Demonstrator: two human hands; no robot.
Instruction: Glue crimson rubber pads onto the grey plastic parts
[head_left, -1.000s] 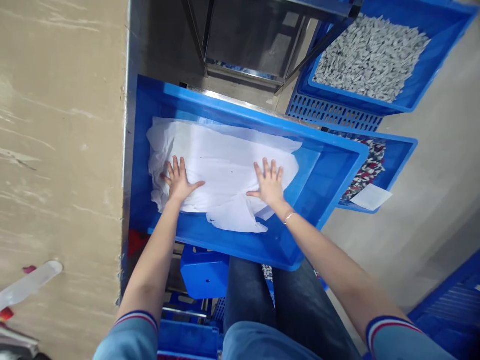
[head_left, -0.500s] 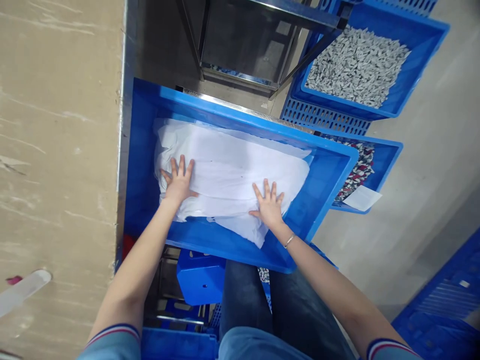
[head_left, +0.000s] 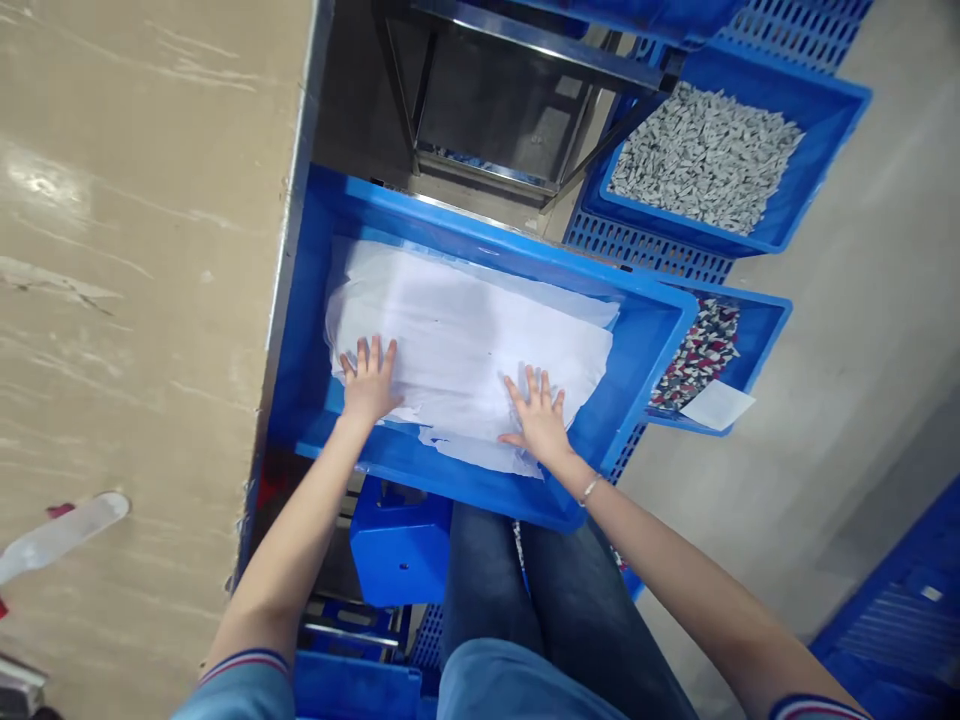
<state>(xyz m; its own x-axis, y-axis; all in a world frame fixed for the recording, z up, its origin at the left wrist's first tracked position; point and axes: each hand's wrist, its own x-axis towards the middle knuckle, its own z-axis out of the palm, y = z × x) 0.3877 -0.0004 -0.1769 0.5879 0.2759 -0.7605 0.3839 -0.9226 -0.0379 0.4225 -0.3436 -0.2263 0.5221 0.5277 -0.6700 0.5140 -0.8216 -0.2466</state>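
White sheets of thin cloth or paper (head_left: 457, 325) lie flat in a blue plastic tray (head_left: 480, 490); I cannot tell which material. My left hand (head_left: 367, 385) rests with fingers spread on the near left part of the sheets. On their near right part, my right hand (head_left: 538, 420) presses down, its fingers spread too. Neither hand grips anything. Along the near edge, a torn-looking flap of the white material reaches toward the tray's wall. Whatever lies under the sheets is hidden.
A worn tan tabletop (head_left: 180, 300) borders the tray on the left. At the right are a bin of grey pieces (head_left: 705, 155) and a bin of mixed-colour pieces (head_left: 697, 355) with a paper slip (head_left: 718, 405). A blue stool (head_left: 401, 545) stands below.
The sheets lie flatter at their left and near edges, and the near flap is more spread out. My left hand has moved slightly nearer to me. The whole view has shifted a little.
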